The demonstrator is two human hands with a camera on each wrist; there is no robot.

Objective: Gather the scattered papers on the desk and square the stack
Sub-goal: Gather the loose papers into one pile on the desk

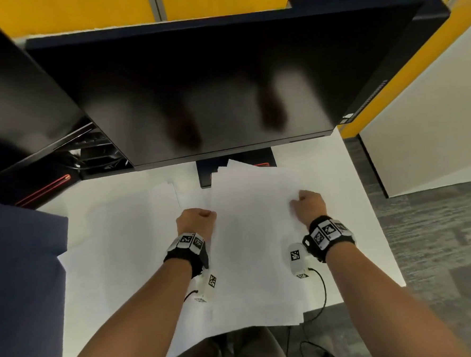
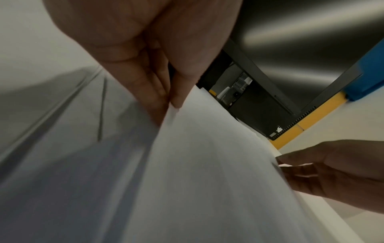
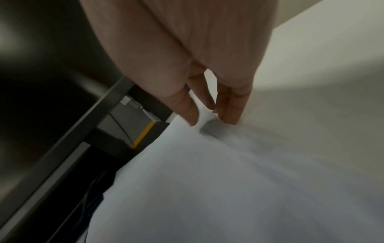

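Several white sheets form a loose bundle of papers (image 1: 254,232) held over the near middle of the desk (image 1: 349,212), its edges fanned and uneven, the far corners reaching toward the monitor stand (image 1: 205,172); more loose sheets (image 1: 117,240) lie flat on the desk to the left, not yet collected. The left hand (image 1: 197,222) pinches the bundle's left edge and the right hand (image 1: 309,205) grips its right edge, the two hands well apart with the paper spanning between them. By my reading the gathering is only partly done (the squaring has hardly begun); the next move calls for either sweeping in the left-hand sheets or standing the bundle on edge and tapping it against the desk until the sides line up. The head view alone shows the stray sheets and the dark monitor (image 1: 209,83) above; the left wrist view shows thumb and fingers closed on a thin lifted edge, with the right hand's fingers at the far side; the right wrist view shows fingertips (image 3: 228,115) curling down over the paper edge, though blur hides just how many sheets they hold.
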